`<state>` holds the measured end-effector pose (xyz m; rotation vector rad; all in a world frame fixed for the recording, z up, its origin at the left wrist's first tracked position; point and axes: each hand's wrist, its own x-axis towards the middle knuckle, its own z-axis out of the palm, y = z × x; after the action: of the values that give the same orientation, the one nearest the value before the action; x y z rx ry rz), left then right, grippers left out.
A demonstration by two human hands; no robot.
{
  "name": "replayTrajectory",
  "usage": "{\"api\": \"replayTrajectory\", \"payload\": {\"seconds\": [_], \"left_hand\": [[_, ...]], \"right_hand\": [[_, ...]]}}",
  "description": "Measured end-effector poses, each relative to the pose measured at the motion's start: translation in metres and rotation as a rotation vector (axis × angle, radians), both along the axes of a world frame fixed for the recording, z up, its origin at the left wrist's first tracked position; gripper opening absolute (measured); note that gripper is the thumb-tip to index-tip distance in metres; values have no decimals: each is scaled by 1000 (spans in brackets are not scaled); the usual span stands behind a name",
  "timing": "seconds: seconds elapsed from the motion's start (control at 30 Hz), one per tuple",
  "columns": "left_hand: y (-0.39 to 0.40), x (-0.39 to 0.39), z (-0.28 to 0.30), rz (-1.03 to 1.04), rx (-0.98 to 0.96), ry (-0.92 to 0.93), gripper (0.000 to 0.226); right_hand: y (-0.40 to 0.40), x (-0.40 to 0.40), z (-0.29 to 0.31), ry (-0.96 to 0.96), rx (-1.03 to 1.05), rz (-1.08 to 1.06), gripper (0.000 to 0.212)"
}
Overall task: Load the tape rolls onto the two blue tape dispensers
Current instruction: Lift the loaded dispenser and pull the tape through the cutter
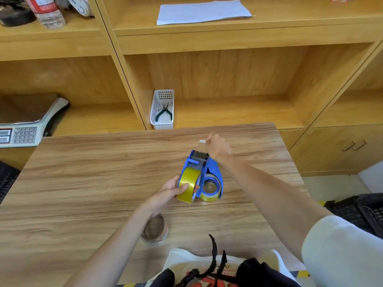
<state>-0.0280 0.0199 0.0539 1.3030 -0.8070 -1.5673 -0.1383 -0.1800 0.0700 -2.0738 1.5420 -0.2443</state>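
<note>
Nearest the viewer, at the table's [87,166] near edge, a person's lap shows white cloth and black straps, cut off by the frame. Just beyond it a clear tape roll [155,229] lies flat on the wood, partly hidden under the left forearm.

Containers: a white perforated basket [162,109] stands in the shelf compartment behind the table and holds green-handled pliers [164,112]. A black crate [360,212] sits on the floor at the right; its contents cannot be made out.

Two blue tape dispensers stand side by side mid-table. The left dispenser [194,162] carries a yellow tape roll [187,186]; the left hand [172,190] curls around that roll, thumb pressed on its outer face, fingers behind it. The right dispenser [214,172] carries a second yellow roll [210,188] on its hub.

The right hand [217,146] reaches past the dispenser heads, fingertips pinched on a clear tape end [202,142] drawn out above the roller. Which roll feeds this strip cannot be determined.
</note>
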Motion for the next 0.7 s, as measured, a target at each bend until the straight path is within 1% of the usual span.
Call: {"api": "replayTrajectory", "payload": {"seconds": [0.07,0.1,0.17,0.23,0.27,0.33,0.4,0.53,0.6,0.7], "left_hand": [[-2,-2,4,79,40,62,37],[-3,-3,6,139,59,66,32],[-3,-5,7,260,102,-1,25],[-1,-4,7,362,130,-82,35],[-1,-4,7,396,124,-122,39],[-2,-5,9,453,91,-170,42],[-4,-6,11,479,61,-200,41],[-7,-6,10,509,41,-206,37],[-8,-8,8,520,44,-207,36],[-7,-9,7,536,37,-204,38]], "right_hand": [[-4,-1,1,-51,94,-1,18],[-7,-2,1,-97,175,-5,17],[-10,-5,1,-200,401,-42,16],[-10,-9,1,-271,607,-92,9],[-8,-10,1,-286,688,-121,12],[-3,-11,2,-293,868,-181,6],[1,-12,1,-374,1036,-261,15],[13,-12,-9,-617,1249,-457,18],[20,-10,-14,-702,1313,-494,21],[30,-7,-17,-757,1344,-490,21]]}}
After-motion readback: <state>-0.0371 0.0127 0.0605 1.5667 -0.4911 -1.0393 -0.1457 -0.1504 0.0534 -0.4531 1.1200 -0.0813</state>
